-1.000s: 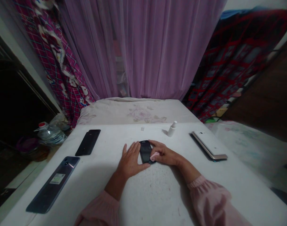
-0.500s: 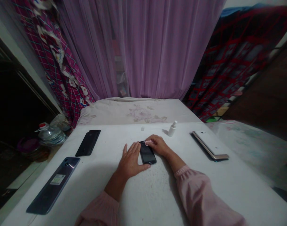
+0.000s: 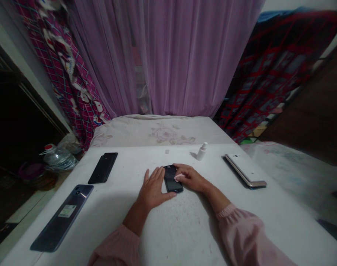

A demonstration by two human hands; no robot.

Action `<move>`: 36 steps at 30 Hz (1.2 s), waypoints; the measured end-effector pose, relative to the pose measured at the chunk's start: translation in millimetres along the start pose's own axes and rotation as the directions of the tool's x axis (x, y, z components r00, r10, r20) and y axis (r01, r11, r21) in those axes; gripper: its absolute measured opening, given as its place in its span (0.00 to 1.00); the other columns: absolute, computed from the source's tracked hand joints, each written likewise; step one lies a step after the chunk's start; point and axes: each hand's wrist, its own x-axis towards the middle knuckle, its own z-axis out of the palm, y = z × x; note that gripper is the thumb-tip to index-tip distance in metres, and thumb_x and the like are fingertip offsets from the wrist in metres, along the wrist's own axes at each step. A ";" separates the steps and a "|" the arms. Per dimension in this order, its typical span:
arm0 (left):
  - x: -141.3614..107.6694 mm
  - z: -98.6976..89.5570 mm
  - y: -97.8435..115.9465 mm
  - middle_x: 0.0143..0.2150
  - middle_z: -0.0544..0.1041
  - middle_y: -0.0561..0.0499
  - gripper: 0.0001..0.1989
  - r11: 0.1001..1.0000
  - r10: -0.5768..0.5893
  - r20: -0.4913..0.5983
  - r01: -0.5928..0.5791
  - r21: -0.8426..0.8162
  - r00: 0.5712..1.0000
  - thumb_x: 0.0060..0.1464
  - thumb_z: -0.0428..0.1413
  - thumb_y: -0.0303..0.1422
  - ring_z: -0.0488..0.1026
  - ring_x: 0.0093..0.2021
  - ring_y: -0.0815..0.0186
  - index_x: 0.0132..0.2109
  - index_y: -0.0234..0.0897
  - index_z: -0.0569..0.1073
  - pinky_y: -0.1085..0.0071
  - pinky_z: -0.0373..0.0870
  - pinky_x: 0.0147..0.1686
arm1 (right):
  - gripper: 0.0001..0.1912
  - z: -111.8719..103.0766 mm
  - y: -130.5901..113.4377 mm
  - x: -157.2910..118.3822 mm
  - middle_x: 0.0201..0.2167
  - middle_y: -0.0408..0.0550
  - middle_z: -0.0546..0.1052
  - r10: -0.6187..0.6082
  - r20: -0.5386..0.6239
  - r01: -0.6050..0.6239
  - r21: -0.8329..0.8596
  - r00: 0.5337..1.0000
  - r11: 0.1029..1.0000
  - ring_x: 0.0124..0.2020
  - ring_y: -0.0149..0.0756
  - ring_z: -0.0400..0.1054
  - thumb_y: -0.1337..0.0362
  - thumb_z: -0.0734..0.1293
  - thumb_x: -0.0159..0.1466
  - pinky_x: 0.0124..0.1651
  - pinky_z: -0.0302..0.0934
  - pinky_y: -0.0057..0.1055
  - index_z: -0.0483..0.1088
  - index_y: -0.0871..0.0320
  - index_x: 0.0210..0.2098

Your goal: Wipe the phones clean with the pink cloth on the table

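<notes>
A black phone (image 3: 171, 181) lies flat, screen up, on the white table (image 3: 179, 229) between my two hands. My left hand (image 3: 154, 188) rests at its left side with fingers spread, fingertips at the upper left edge and thumb on the lower edge. Over the right part of the screen, my right hand (image 3: 192, 178) pinches a small pinkish-white cloth (image 3: 179, 177) against the glass. Behind the phone stands a small white spray bottle (image 3: 202, 151), upright. A tiny pale square (image 3: 167, 152) lies to the left of the bottle.
Two dark phones, one smaller (image 3: 103, 168) and one with a sticker (image 3: 63, 218), lie at the left. A stack of phones (image 3: 247, 170) with a white one on top is at the right. Purple curtains (image 3: 185, 59) hang behind; a water bottle (image 3: 59, 157) stands beyond the left edge.
My right hand has moved down and to the right along the screen with the cloth. My left hand and the phone have stayed in place.
</notes>
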 end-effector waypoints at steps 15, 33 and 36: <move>0.1 -3.5 1.6 0.70 0.54 0.36 0.47 1.000 -0.010 0.035 0.010 0.003 0.999 0.52 0.55 0.57 0.51 0.70 0.48 0.69 0.32 0.52 0.44 0.40 0.67 | 0.09 2.3 1.0 -0.8 0.50 0.55 0.76 0.002 -0.037 -0.004 -0.046 0.999 0.999 0.57 0.46 0.66 0.56 0.68 0.61 0.55 0.61 0.41 0.78 0.54 0.33; 0.0 -6.0 5.0 0.70 0.53 0.36 0.48 0.999 -0.032 0.056 0.032 -0.003 0.998 0.52 0.55 0.57 0.50 0.70 0.48 0.68 0.31 0.53 0.44 0.39 0.67 | 0.06 13.7 16.1 38.9 0.29 0.45 0.78 0.046 -0.194 -0.083 -0.191 0.980 0.978 0.33 0.34 0.71 0.62 0.67 0.62 0.39 0.62 0.30 0.76 0.56 0.33; 0.0 -5.0 4.7 0.70 0.54 0.36 0.47 1.000 -0.027 0.040 0.027 0.003 0.999 0.52 0.54 0.57 0.50 0.70 0.48 0.68 0.29 0.53 0.44 0.39 0.67 | 0.07 14.6 14.3 32.4 0.30 0.46 0.78 0.032 -0.201 -0.069 -0.181 0.979 0.981 0.34 0.35 0.71 0.62 0.66 0.63 0.39 0.63 0.30 0.76 0.56 0.33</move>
